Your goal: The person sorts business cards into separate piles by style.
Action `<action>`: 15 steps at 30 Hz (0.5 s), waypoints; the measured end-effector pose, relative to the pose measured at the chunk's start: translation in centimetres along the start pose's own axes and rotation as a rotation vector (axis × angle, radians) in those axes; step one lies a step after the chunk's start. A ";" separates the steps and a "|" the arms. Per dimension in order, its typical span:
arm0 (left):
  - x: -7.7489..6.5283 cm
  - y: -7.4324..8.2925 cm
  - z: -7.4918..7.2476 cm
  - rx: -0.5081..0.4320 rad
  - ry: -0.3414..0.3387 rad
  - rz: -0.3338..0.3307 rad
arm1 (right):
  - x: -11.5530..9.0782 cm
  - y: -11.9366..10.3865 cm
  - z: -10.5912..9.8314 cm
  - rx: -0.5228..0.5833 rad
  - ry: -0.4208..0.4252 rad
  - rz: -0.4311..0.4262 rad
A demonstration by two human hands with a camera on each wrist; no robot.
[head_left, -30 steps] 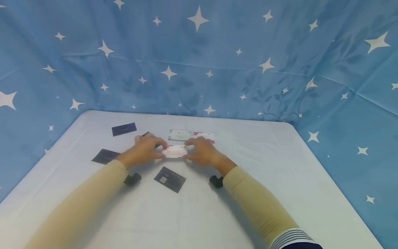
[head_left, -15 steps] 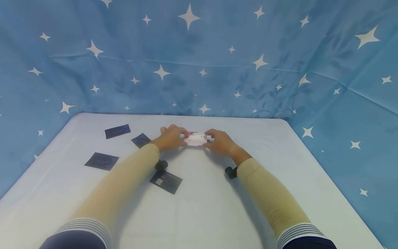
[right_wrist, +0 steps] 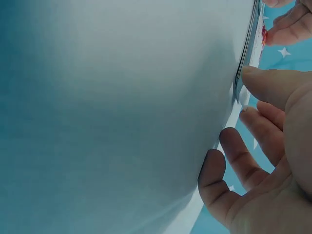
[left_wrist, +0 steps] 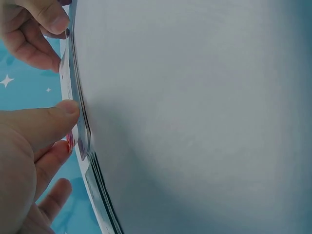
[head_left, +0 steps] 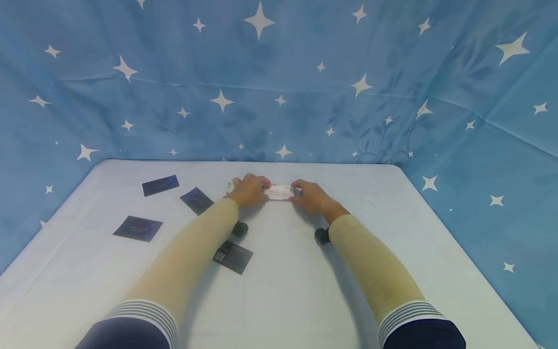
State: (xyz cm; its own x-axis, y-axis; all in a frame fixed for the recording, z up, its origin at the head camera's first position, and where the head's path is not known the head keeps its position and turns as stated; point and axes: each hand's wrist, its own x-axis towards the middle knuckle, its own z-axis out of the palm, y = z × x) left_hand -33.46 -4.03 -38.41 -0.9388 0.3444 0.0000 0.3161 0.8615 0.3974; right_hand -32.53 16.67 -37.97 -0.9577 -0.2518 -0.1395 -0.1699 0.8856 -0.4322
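A white business card (head_left: 280,192) with red print lies between my hands at the far middle of the table, over the right one of two neighbouring stacks. My left hand (head_left: 249,191) pinches its left end between thumb and fingers. At its right end, the thumb and a finger of my right hand (head_left: 310,196) pinch it. The left wrist view shows the card on top of a thin stack (left_wrist: 82,117), with another card stack (left_wrist: 105,195) beside it. Most of that left stack is hidden behind my left hand in the head view.
Dark business cards lie spread to the left: one far back (head_left: 160,185), one by my left forearm (head_left: 197,200), one farther left (head_left: 137,228). A dark card with a QR code (head_left: 235,257) lies nearer, partly under my left forearm. A starry blue curtain (head_left: 279,97) hangs behind the white table.
Both hands have carried the white card right and away from me, from in front of the stacks onto the right stack. The head view has shifted slightly.
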 end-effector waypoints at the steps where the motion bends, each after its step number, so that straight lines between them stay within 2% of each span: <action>1: 0.0 0.0 0.0 0.002 -0.002 -0.005 | 0.1 0.0 0.0 0.001 -0.003 0.001; 10: -0.2 0.1 -0.4 0.022 -0.047 -0.046 | 0.6 -0.2 0.1 -0.049 -0.033 -0.015; 15: -0.3 0.1 -0.5 0.036 -0.064 -0.053 | 0.7 -0.3 0.4 -0.051 -0.038 0.017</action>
State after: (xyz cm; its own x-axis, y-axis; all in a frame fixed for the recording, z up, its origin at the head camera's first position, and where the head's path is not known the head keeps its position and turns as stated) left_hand -33.21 -4.23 -37.96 -0.9442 0.3198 -0.0792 0.2715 0.8916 0.3624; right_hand -33.08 16.09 -38.33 -0.9511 -0.2504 -0.1809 -0.1661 0.9084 -0.3837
